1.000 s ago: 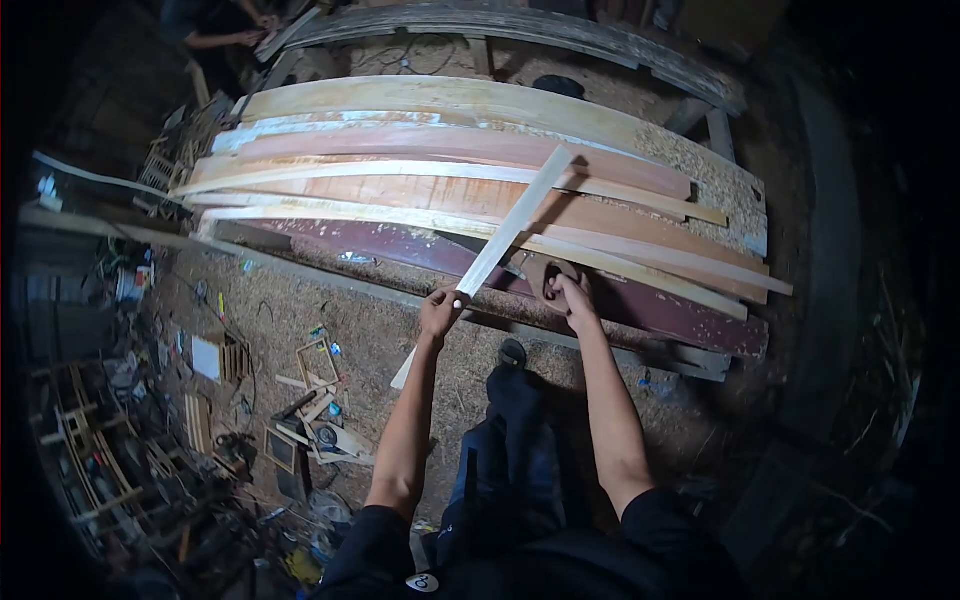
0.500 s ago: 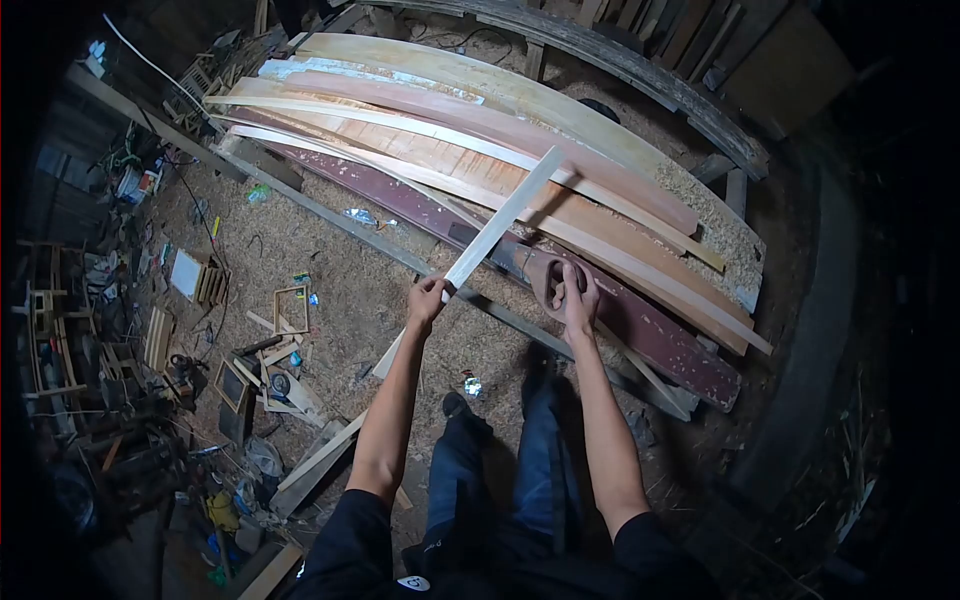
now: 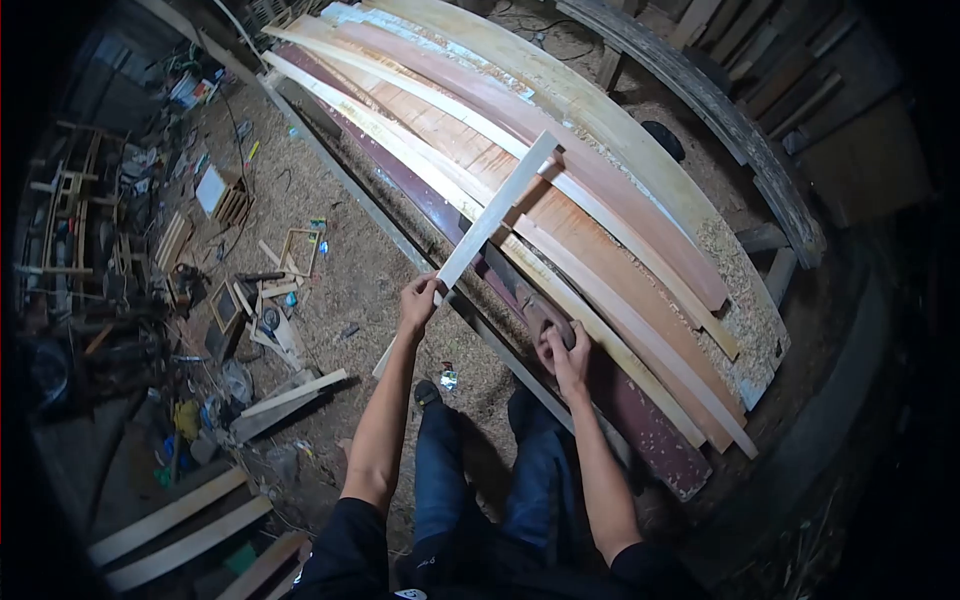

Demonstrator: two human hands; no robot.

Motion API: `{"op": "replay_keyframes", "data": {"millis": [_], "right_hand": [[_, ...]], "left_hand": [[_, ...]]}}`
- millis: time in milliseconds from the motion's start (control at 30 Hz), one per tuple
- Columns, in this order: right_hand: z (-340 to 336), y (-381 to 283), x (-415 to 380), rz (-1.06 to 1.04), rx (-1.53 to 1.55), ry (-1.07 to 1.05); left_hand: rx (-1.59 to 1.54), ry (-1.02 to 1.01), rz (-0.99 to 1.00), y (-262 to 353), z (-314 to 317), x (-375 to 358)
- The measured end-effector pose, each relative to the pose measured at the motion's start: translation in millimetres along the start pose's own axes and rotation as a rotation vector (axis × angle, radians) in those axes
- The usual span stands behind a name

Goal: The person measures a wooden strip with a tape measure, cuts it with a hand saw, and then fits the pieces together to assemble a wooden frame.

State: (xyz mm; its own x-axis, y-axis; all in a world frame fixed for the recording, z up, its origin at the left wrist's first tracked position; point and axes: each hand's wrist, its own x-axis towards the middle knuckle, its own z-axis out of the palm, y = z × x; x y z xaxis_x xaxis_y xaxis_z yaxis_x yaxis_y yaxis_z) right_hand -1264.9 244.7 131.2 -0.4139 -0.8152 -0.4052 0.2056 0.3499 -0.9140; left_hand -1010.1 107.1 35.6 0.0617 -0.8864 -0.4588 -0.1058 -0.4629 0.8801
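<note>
Boards [image 3: 578, 232] beyond — strip [image 3: 500, 208] in left fingers [image 3: 420, 288], handsaw [image 3: 541, 316] in right fingers [image 3: 579, 346].

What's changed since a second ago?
In view, the boards have swung clockwise and run more steeply down to the right; the camera likely turned left. The right hand and handsaw sit lower in the picture. The co-worker once at upper left is out of view. Nothing was let go: the left hand still holds the pale strip, the right the handsaw.
</note>
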Motion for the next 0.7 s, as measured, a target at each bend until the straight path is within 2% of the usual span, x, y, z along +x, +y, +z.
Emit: {"op": "replay_keyframes", "data": {"millis": [67, 100, 233, 333, 467, 533, 600, 633, 700], "right_hand": [[-16, 34, 3, -0.103, -0.175, -0.005], [-13, 15, -5, -0.24, -0.277, 0.039], [-28, 24, -18, -0.285, -0.325, 0.047], [-40, 44, -29, -0.306, -0.332, 0.05], [-53, 76, -47, -0.303, -0.291, 0.033], [-54, 81, -56, -0.227, -0.378, -0.051], [-41, 92, -61, -0.144, -0.329, 0.048], [-33, 89, -57, 0.002, -0.377, 0.03], [-16, 87, -41, -0.042, -0.336, -0.043]], "left_hand": [[-0.011, 0.02, -0.025, -2, -1, -9], [-0.059, 0.044, -0.023, -8, -2, -10], [-0.12, 0.102, -0.018, -24, -14, -11], [-0.087, 0.121, -0.094, -26, -21, -5], [-0.054, 0.119, -0.048, -25, -26, 9], [0.016, 0.118, 0.034, -30, -23, 15], [0.047, 0.099, 0.003, -30, -18, 17], [0.085, 0.072, -0.004, -30, -16, 19], [0.103, 0.06, 0.015, -28, -11, 20]]}}
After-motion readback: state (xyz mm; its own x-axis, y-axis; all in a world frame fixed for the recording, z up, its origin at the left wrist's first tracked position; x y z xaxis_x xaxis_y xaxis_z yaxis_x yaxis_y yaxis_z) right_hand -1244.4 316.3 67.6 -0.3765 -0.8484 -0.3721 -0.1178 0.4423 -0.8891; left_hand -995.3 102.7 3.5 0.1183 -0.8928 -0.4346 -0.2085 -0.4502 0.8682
